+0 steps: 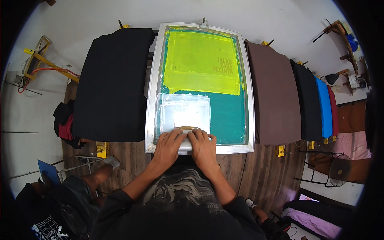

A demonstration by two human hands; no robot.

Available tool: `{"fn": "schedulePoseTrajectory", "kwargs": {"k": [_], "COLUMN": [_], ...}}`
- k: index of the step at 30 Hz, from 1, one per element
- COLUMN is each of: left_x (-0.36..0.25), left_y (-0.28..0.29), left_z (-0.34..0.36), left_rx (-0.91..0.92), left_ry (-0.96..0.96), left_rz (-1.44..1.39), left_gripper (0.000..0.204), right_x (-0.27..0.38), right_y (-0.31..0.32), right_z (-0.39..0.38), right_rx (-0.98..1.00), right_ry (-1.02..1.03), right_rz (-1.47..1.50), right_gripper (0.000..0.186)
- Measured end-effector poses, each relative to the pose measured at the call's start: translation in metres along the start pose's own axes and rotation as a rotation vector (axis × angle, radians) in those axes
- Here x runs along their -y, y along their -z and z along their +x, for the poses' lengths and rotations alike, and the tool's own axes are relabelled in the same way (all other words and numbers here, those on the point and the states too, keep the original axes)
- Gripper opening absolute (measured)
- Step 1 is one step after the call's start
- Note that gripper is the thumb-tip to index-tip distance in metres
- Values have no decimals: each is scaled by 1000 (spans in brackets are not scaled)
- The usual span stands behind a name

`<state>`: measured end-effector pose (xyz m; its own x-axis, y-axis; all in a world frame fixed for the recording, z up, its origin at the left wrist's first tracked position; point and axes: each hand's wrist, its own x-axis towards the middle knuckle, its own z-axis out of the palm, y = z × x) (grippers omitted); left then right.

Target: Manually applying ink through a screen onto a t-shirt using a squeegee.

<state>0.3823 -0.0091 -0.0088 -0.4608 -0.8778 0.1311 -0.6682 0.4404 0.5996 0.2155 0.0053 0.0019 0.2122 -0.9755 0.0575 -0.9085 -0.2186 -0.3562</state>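
Observation:
A screen printing frame (249,112) with a pale metal rim lies in front of me. Its mesh has a bright yellow-green area (200,48) at the far end, with faint lettering, and teal around it. Toward the near left, a whitish patch (192,106) shines with glare. At the frame's near edge, my left hand (168,146) and my right hand (203,146) sit side by side, fingers curled over a squeegee (185,146) with a silver body and a tan strip at its far side. The palms' undersides are hidden.
A black garment (112,84) covers the board left of the frame; a brown one (274,96) lies to the right, then black, blue (324,108) and red ones. Yellow brackets (102,149) stick out below the boards. People stand at lower left (76,196) and lower right. A fan (340,170) stands at right.

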Motion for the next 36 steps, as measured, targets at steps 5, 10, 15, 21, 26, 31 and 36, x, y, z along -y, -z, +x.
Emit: {"fn": "schedulePoseTrajectory", "kwargs": {"k": [5,10,15,21,26,31,36], "left_x": [-7,-13,-6,-9,-15,-9,-16], "left_y": [8,15,5,4,12,3,12], "left_z": [-4,1,-4,-16,-12,-12,-17], "left_rx": [64,31,9,88,48,38,108], "left_ry": [14,4,3,22,8,18,29], "left_rz": [-3,27,34,-23,21,8,-25], "left_gripper": [51,51,50,58,58,57,52], "right_x": [3,5,3,7,10,6,7], "right_y": [9,15,1,5,15,9,9], "right_z": [-5,-2,-6,-19,-15,-14,-23], "right_rx": [69,37,8,77,53,77,102], "right_ry": [-13,-10,-7,-34,-28,-29,-41], "right_rz": [10,8,4,35,44,29,65], "right_gripper": [45,46,45,44,45,44,43]}}
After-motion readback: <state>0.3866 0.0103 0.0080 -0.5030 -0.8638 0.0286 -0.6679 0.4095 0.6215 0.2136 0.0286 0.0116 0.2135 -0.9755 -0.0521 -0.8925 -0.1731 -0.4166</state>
